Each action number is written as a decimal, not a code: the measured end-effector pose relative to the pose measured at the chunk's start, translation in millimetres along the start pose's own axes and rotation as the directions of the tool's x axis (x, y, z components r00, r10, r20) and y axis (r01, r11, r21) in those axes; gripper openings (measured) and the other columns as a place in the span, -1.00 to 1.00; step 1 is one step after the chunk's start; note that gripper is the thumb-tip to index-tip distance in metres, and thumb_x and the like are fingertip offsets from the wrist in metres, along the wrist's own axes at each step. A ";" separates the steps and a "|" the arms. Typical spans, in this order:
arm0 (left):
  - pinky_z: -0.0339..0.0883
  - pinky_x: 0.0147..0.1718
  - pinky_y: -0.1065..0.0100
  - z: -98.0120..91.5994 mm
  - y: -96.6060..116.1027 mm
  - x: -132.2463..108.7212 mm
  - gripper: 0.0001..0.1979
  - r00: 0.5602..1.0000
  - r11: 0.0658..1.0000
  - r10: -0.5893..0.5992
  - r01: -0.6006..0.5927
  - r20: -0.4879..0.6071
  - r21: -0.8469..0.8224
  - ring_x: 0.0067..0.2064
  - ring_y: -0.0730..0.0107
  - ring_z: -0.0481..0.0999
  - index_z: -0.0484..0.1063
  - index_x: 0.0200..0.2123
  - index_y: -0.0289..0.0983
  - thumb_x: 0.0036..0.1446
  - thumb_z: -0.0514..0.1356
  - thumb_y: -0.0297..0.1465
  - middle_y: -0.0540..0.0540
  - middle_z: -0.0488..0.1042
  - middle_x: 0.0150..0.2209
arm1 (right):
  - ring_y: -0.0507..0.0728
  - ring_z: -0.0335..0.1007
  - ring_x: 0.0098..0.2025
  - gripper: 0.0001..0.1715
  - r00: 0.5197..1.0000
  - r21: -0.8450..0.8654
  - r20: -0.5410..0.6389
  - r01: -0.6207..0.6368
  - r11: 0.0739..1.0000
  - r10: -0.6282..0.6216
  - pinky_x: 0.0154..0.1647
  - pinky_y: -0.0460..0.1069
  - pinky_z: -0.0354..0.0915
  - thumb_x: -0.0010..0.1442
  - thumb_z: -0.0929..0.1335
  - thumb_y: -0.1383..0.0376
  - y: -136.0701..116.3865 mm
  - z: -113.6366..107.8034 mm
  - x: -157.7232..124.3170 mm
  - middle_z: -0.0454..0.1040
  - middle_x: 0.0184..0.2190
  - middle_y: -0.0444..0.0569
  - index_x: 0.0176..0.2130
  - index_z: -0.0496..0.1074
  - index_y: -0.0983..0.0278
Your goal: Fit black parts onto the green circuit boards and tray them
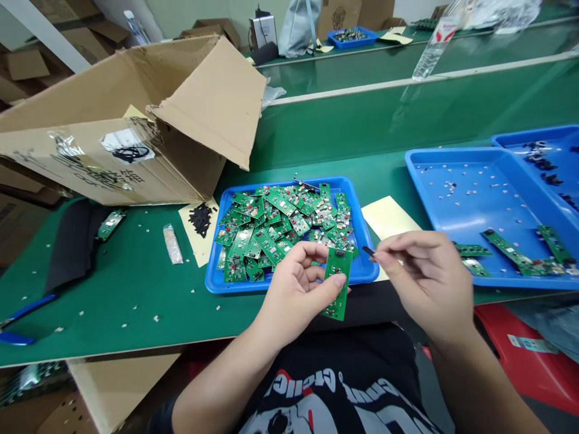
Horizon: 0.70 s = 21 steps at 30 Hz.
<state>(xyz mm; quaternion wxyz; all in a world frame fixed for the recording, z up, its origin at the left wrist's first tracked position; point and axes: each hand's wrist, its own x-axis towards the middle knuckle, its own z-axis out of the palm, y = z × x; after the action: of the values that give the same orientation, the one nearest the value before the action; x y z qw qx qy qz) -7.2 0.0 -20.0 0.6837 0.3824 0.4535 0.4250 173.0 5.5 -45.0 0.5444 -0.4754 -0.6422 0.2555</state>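
Note:
My left hand [304, 288] is closed around a green circuit board [337, 289], its thumb lying across the front face. The board stands nearly upright, with a small black part near its top edge. To its right, my right hand [423, 277] pinches a small dark strip [368, 251] between thumb and fingertips, apart from the board. Behind my left hand lies a blue tray [289, 185] heaped with several green circuit boards [271, 232]. Left of that tray, a pile of short black strips [200, 219] rests on a yellow paper sheet [202, 253].
A large open cardboard box [149, 120] stands at the left. At the right, a second blue tray [470, 175] holds several boards and tiny scraps. Blue-handled pliers [27, 313] lie far left. A clear bottle [434, 51] leans on the green ledge at the back.

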 end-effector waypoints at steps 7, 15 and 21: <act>0.39 -0.43 0.52 6.0 2.3 -2.8 -0.64 0.994 0.972 0.108 -0.111 0.027 0.208 -0.36 0.50 0.47 0.44 -0.06 -0.28 0.02 0.30 -0.45 -0.02 0.46 -0.36 | 0.05 0.44 -0.32 -0.77 0.875 -0.158 0.347 0.410 0.898 -0.339 -0.31 -0.01 0.38 0.20 0.34 0.46 -14.5 -17.2 11.4 0.49 -0.39 -0.11 -0.42 0.30 0.17; 0.47 -0.33 0.52 10.1 5.5 -5.8 -0.84 0.982 0.952 0.188 -0.187 0.016 0.243 -0.32 0.50 0.54 0.54 -0.24 -0.31 0.06 0.24 -0.49 -0.07 0.58 -0.31 | 0.12 0.38 -0.22 -0.91 0.729 -0.163 0.480 0.621 0.767 -0.488 -0.23 0.06 0.40 0.24 0.30 0.43 -8.9 -24.2 10.6 0.48 -0.30 -0.01 -0.27 0.37 0.25; 0.43 -0.48 0.61 9.8 6.4 -6.4 -0.81 0.985 0.955 0.173 -0.172 0.017 0.241 -0.39 0.54 0.52 0.55 -0.23 -0.29 0.03 0.25 -0.49 -0.05 0.59 -0.34 | 0.11 0.32 -0.25 -0.90 0.688 -0.105 0.472 0.664 0.740 -0.551 -0.26 0.05 0.40 0.20 0.32 0.48 -10.4 -23.1 12.7 0.45 -0.31 0.04 -0.25 0.34 0.31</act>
<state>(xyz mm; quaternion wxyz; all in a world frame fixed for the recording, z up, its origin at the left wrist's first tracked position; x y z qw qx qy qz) -0.9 -5.1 -9.5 0.5914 0.5001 0.4681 0.4255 191.9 8.1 -24.0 0.3811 -0.2373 -0.8913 0.0633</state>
